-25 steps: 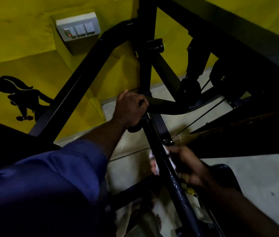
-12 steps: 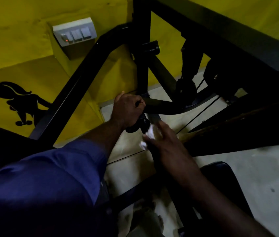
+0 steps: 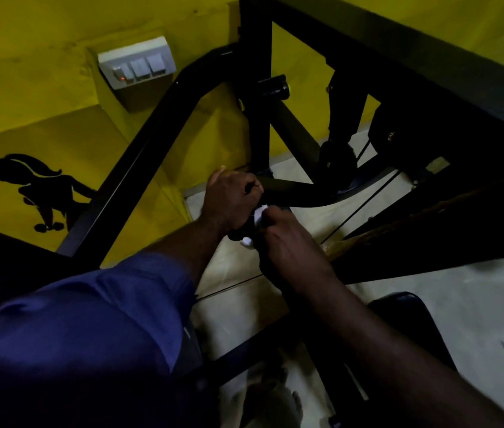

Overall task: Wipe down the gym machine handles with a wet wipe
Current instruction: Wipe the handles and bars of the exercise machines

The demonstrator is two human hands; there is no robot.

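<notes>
A black gym machine handle (image 3: 290, 191) runs from the frame down toward me in dim light. My left hand (image 3: 229, 199) grips the handle's upper end, fingers curled round it. Right below it, my right hand (image 3: 287, 242) holds a white wet wipe (image 3: 258, 216) wrapped against the bar, touching my left hand. Only small white bits of the wipe show, one above my fingers and one under the left hand. The bar under my right hand is hidden.
Black frame tubes (image 3: 139, 168) cross in front of a yellow wall with a white switch panel (image 3: 136, 64). A dark seat pad (image 3: 411, 322) sits lower right over a pale tiled floor (image 3: 476, 304). Thin cables (image 3: 364, 202) run past the handle.
My right hand has slid up the bar with the wipe, from well below the left hand to right against it. The left hand kept its grip.
</notes>
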